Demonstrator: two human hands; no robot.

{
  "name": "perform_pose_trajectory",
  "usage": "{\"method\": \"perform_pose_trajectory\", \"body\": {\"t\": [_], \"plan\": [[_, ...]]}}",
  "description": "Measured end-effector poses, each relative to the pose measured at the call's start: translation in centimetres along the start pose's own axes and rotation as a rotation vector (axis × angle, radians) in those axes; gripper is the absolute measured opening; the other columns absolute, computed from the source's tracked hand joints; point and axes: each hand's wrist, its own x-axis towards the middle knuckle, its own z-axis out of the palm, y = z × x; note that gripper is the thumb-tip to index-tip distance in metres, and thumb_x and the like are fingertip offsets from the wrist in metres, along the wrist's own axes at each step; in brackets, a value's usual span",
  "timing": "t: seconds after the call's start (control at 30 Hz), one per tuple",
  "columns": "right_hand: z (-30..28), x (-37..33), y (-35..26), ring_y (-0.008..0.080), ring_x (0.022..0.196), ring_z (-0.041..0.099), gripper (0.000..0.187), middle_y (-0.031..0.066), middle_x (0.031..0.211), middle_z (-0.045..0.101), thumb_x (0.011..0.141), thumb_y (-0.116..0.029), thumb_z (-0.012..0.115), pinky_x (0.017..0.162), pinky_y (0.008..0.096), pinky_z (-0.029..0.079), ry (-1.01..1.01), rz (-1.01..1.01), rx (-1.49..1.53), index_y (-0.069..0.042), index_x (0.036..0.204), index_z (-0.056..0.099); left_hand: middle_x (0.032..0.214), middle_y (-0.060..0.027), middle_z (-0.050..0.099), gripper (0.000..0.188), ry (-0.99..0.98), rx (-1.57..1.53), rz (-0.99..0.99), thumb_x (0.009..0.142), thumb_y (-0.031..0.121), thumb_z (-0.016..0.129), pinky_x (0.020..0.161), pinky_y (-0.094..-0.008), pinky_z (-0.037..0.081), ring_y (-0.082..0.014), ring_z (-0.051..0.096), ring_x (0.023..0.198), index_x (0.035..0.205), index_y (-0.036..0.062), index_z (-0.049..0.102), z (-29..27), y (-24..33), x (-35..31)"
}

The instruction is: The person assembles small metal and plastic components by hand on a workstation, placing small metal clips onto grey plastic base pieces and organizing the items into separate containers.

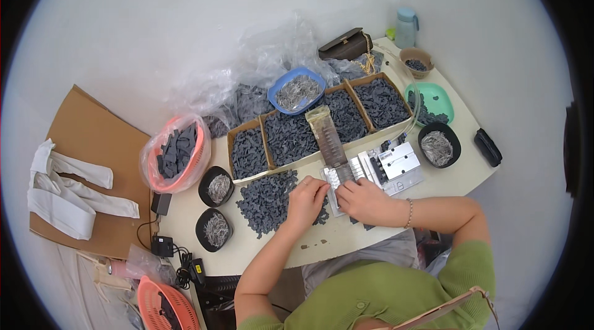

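Note:
Both hands meet at the near left end of a silver metal fixture (399,162) mounted on a plate near the table's front edge. My left hand (305,201) has its thumb and fingers pinched together beside the fixture's row of white slots (333,176). Close to it, my right hand (366,202) bends over the slots with its fingers curled and pressed together. Whatever either hand grips is too small or too covered to make out. A clear ribbed plastic tray (327,137) leans just beyond the fixture. Left of my left hand spreads a loose pile of small dark grey parts (263,201).
Behind the fixture stands a divided cardboard box (268,138) full of grey parts. A blue basin (297,109) of metal pins rests on it. Black bowls of pins (438,147) (216,188) flank the work. A green basin (443,102) is at right, a pink basket (198,157) at left.

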Motion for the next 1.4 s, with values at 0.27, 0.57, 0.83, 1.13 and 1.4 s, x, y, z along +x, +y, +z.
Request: {"method": "perform_pose_trajectory", "body": {"t": [0.27, 0.57, 0.83, 1.13, 1.4], "plan": [[0.9, 0.4, 2.4, 0.0237, 0.090, 0.053, 0.024, 0.0064, 0.093, 0.056, 0.076, -0.021, 0.069, 0.073, 0.0339, 0.045, 0.083, 0.128, 0.341, -0.005, 0.091, 0.060, 0.076, -0.0115, 0.058, 0.005, 0.086, 0.015, 0.009, 0.082, 0.005, 0.068, 0.057, -0.0346, 0.046, -0.0272, 0.058, 0.064, 0.083, 0.0013, 0.064, 0.3, 0.4, 0.5], [1.0, 0.4, 2.5, 0.0227, 0.092, 0.055, 0.025, 0.0078, 0.098, 0.057, 0.073, -0.012, 0.065, 0.080, 0.0340, 0.048, -0.067, 0.009, 0.207, -0.001, 0.094, 0.059, 0.075, -0.0095, 0.058, 0.005, 0.138, 0.044, -0.064, 0.081, 0.004, 0.070, 0.055, -0.0303, 0.046, -0.0220, 0.057, 0.061, 0.084, 0.0012, 0.066, 0.7, 0.8, -1.0], [1.0, -1.0, 4.4, 0.0267, 0.105, 0.056, 0.038, 0.0137, 0.118, 0.056, 0.074, -0.014, 0.068, 0.086, 0.0366, 0.050, 0.072, -0.082, 0.393, -0.001, 0.109, 0.061, 0.076, -0.0094, 0.060, 0.007, 0.145, 0.056, -0.055, 0.080, 0.005, 0.071, 0.058, -0.0313, 0.049, -0.0233, 0.060, 0.065, 0.086, 0.0020, 0.068, 1.8, 1.2, -0.9], [-0.4, -1.0, 6.2, 0.0303, 0.105, 0.057, 0.026, 0.0140, 0.120, 0.056, 0.080, -0.015, 0.067, 0.088, 0.0388, 0.049, 0.060, 0.048, 0.601, -0.003, 0.103, 0.064, 0.083, -0.0075, 0.061, 0.024, 0.020, 0.431, 0.158, 0.078, 0.012, 0.071, 0.056, -0.0344, 0.045, -0.0214, 0.058, 0.067, 0.101, 0.0065, 0.069, 2.5, 2.4, -2.0], [2.9, 7.7, 5.0, 0.0279, 0.089, 0.064, 0.017, 0.0074, 0.090, 0.066, 0.080, -0.011, 0.060, 0.074, 0.0366, 0.052, 0.002, -0.007, 0.498, -0.006, 0.095, 0.066, 0.075, -0.0055, 0.058, 0.035, -0.147, 0.627, 0.117, 0.077, 0.025, 0.071, 0.054, -0.0319, 0.041, -0.0185, 0.058, 0.068, 0.107, 0.0073, 0.067, 2.5, 3.4, -4.1]]}}
